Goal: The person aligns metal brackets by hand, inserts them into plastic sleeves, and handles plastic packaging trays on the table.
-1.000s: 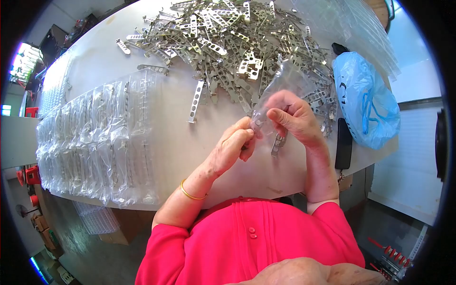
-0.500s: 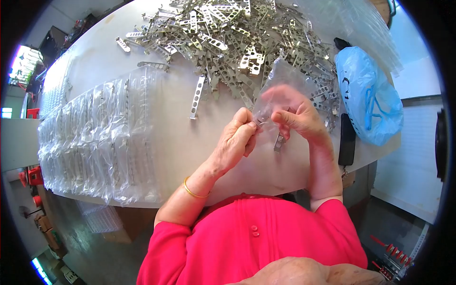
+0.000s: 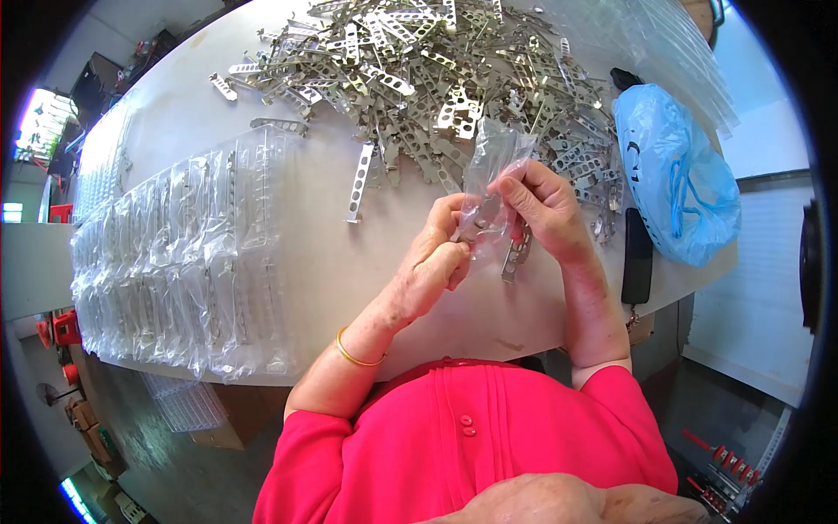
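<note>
A clear plastic bag (image 3: 491, 157) is stretched between my two hands above the near part of the table. My left hand (image 3: 436, 253) pinches its lower left part. With thumb and fingers, my right hand (image 3: 548, 212) grips the bag's right side. A perforated metal strip (image 3: 513, 262) sticks out below my right fingers; whether they hold it or it rests on the table I cannot tell. Small metal pieces seem to show through the film near my left fingertips, though the glare blurs them. Just beyond is a large heap of perforated metal strips (image 3: 410, 113).
Rows of bagged strips (image 3: 175, 262) lie on the left of the white table (image 3: 327, 288). One loose strip (image 3: 360, 183) sits before the heap. On the right are a blue plastic bag (image 3: 672, 175), a black phone-like case (image 3: 637, 258) and clear plastic sheets (image 3: 646, 52).
My right hand has closed on the bag, its fingers having been spread and blurred behind the film. The bag now stands more upright and bunched between my hands.
</note>
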`<state>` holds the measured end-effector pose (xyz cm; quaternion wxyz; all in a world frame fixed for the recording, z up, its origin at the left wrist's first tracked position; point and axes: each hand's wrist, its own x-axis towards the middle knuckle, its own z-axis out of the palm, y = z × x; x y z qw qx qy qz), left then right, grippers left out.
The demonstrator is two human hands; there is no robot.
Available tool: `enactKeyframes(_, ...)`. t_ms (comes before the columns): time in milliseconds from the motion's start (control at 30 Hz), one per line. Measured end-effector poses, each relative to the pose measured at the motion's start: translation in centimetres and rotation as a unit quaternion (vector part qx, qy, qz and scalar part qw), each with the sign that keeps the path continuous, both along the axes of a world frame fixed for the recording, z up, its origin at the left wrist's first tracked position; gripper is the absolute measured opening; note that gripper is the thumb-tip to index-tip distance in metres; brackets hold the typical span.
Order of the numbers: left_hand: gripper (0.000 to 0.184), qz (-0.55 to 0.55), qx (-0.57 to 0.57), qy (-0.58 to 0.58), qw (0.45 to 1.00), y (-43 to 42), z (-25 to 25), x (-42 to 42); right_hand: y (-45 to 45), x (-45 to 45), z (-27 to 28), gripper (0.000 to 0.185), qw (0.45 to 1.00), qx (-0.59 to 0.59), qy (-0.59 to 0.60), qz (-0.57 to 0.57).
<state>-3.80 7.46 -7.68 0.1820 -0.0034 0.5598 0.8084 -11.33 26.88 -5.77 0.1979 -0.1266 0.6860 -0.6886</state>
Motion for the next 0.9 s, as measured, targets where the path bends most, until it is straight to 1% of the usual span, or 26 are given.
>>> enactKeyframes(33, 0.05, -0.025, -0.016, 0.015, 0.999, -0.1, -0.1, 0.0, 0.0, 0.0, -0.2, 0.016, 1.0, 0.0, -0.001, 0.0)
enactKeyframes(67, 0.05, -0.025, -0.017, 0.014, 0.999, 0.1, 0.1, 0.1, 0.0, 0.1, -0.4, 0.016, 1.0, -0.008, 0.002, 0.003)
enactKeyframes(133, 0.041, 0.022, 0.0, -0.012, 1.0, 0.5, 0.7, 0.2, 0.0, 0.1, -0.4, 0.015, 1.0, -0.015, 0.007, 0.006)
enactKeyframes(167, 0.041, 0.021, 0.0, -0.011, 1.0, 0.5, 0.4, 0.2, 0.0, 0.2, -0.3, 0.015, 1.0, -0.013, 0.005, 0.002)
enactKeyframes(233, 0.032, 0.013, -0.001, 0.014, 1.0, 0.4, -0.3, 0.2, 0.0, 0.2, -0.2, 0.015, 1.0, -0.013, 0.004, -0.002)
enactKeyframes(267, 0.032, 0.013, -0.001, 0.014, 1.0, 0.4, -0.4, 0.2, 0.0, 0.1, -0.3, 0.016, 0.999, -0.036, 0.004, 0.007)
enactKeyframes(300, 0.025, 0.027, 0.012, 0.008, 1.0, 0.5, -0.4, 0.2, 0.1, 0.1, -0.4, 0.018, 0.998, -0.06, 0.004, 0.015)
enactKeyframes(333, 0.019, 0.04, 0.026, 0.0, 0.999, 0.5, -0.4, 0.2, 0.1, 0.1, -0.3, 0.018, 0.998, -0.059, 0.004, 0.014)
enactKeyframes(400, 0.016, 0.033, 0.022, -0.002, 0.999, 0.1, -0.7, 0.2, 0.0, 0.3, 0.2, 0.021, 0.997, -0.066, -0.038, 0.011)
enactKeyframes(433, 0.014, 0.028, 0.017, -0.004, 0.999, -0.2, -0.8, 0.2, 0.0, 0.3, 0.6, 0.021, 0.997, -0.065, -0.038, 0.011)
enactKeyframes(467, 0.014, 0.029, 0.016, -0.004, 0.999, -0.3, -0.7, 0.2, -0.1, 0.2, 1.0, 0.022, 0.993, -0.085, -0.073, 0.024)
enactKeyframes(500, 0.011, 0.036, 0.026, -0.01, 0.999, -0.3, -0.6, 0.2, -0.1, 0.1, 1.2, 0.024, 0.988, -0.104, -0.109, 0.036)
enactKeyframes(533, 0.007, 0.042, 0.035, -0.016, 0.998, -0.4, -0.5, 0.2, 0.0, 0.1, 1.0, 0.024, 0.988, -0.104, -0.11, 0.036)
enactKeyframes(600, 0.008, 0.037, 0.031, -0.012, 0.999, -0.4, -0.5, 0.2, 0.3, 0.1, 0.2, 0.02, 0.996, -0.02, -0.068, 0.059)
enactKeyframes(667, 0.008, 0.033, 0.026, -0.007, 0.999, -0.3, -0.5, 0.2, 0.5, 0.2, -0.7, 0.018, 0.995, -0.015, -0.058, 0.078)
enactKeyframes(700, 0.013, 0.036, 0.012, -0.003, 0.999, -0.2, -0.4, 0.2, 0.4, 0.3, -1.0, 0.016, 0.994, -0.011, -0.047, 0.098)
enactKeyframes(733, 0.017, 0.038, -0.002, 0.0, 0.999, -0.2, -0.4, 0.3, 0.3, 0.4, -1.1, 0.015, 0.994, -0.016, -0.053, 0.09)
enactKeyframes(767, 0.017, 0.038, -0.003, -0.001, 0.999, -0.3, -0.4, 0.3, 0.1, 0.5, -1.1, 0.015, 0.994, -0.016, -0.053, 0.091)
enactKeyframes(900, 0.019, 0.035, 0.031, -0.015, 0.999, -0.3, -0.1, 0.1, 0.1, 0.5, -0.6, 0.015, 0.993, -0.019, -0.075, 0.091)
